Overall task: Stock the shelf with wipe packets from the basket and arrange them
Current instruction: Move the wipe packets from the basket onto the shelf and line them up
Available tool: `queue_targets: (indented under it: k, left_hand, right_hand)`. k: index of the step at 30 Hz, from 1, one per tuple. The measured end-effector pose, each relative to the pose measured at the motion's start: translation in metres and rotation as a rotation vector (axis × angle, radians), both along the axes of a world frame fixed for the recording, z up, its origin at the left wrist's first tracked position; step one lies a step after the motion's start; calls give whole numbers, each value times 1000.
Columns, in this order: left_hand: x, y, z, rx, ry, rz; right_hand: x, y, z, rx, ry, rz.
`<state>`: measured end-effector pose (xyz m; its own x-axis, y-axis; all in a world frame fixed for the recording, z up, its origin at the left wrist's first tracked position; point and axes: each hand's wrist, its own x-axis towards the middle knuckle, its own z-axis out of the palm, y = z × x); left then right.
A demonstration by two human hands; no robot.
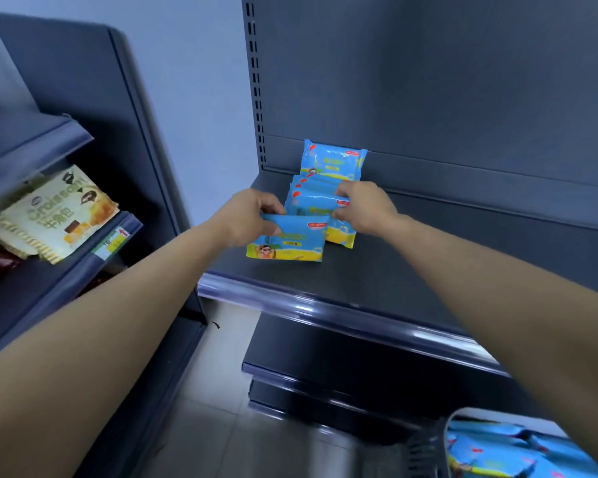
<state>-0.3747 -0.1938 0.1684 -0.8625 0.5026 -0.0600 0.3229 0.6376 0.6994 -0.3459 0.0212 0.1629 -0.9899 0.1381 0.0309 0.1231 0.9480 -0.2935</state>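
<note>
Cream and green snack bags (59, 215) lie on a neighbouring rack (42, 288) well to the left of the hands, with a price tag (116, 240) on the rail just beside them. The left hand (246, 219) pinches the upper left corner of the front wipe packet (290, 243), fingers curled over its top edge and thumb on its face. This blue and yellow packet stands tilted on the dark grey shelf (377, 281), nearest the person. Between the two hands, the middle packets (311, 201) stand one behind another in a short row. The right hand (366, 208) grips their right ends, fingers bent over the top and thumb below. Beyond both hands, the rear packet (332, 160) stands upright close to the shelf's back panel. Under the right forearm, far below the hands, a basket (425, 446) holds loose packets (497, 450), blurred at the frame's edge.
</note>
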Motion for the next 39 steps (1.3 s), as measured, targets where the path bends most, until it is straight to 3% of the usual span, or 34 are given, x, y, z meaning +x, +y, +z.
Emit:
queue_targets:
  k: [13,17,26,30,39]
  left_hand:
    - [-39,32,-13,-224,96,-72]
    - [-39,47,-19,-370,239,-82]
    - [-19,53,-16,-482,381,-55]
    - [8,63,5,-426,479,-85]
    - [105,98,77,-100,805,-123]
  right_hand:
    - [-18,15,-2,-127,-1,25]
    - [-7,21,2,-61,33,30]
    - [35,24,16,95,123,38]
    - [64,27,31,230,202,7]
    - [154,53,88,398,435,-22]
